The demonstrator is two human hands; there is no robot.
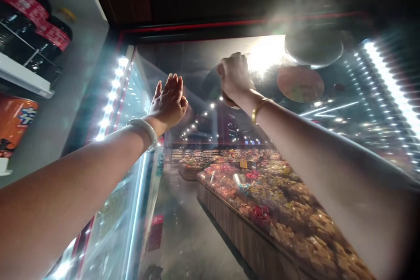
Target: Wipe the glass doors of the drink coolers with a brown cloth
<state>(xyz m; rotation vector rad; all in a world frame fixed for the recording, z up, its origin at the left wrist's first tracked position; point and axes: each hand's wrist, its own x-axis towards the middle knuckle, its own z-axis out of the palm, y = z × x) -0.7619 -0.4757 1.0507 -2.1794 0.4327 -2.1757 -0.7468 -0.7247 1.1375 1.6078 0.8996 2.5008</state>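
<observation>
A glass door (pixel 197 122) with a dark, red-lined frame fills the middle of the head view. My left hand (pixel 169 100), with a pale bangle at its wrist, is raised with its fingers stretched out and its palm toward the pane. It appears to rest on the glass. Higher and to the right, my right hand (pixel 235 76) is curled closed close to the pane, a gold bracelet (pixel 260 109) on that wrist. Whatever its fingers may hold is hidden and slightly blurred.
At left, a white shelf (pixel 26 74) carries dark bottles (pixel 49 35) with red labels; an orange can (pixel 16 122) stands below. Bright light strips (pixel 393 83) run along both sides. Through the glass, a long wooden display bin (pixel 226 223) holds heaps of wrapped goods.
</observation>
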